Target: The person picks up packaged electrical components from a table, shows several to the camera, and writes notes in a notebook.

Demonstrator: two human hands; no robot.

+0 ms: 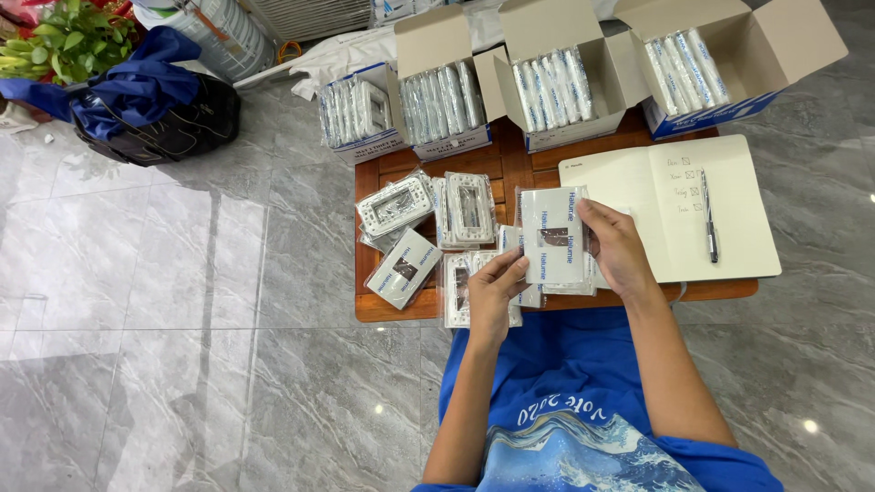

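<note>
Both of my hands hold a flat white packet (550, 232) wrapped in clear plastic, above a low wooden table (510, 169). My left hand (493, 293) grips its lower left corner. My right hand (617, 248) grips its right edge. Under the packet lies a small stack of similar packets (570, 286). More clear-wrapped white frame plates (395, 207) and another pile of them (468, 210) lie on the table to the left, along with one packet (404, 268) lying at an angle.
Several open cardboard boxes (442, 91) filled with upright packets line the table's far edge. An open notebook (674, 210) with a pen (709, 217) lies at the right. A dark bag with blue cloth (150, 105) and a plant (68, 36) sit on the grey marble floor (164, 346) at the far left.
</note>
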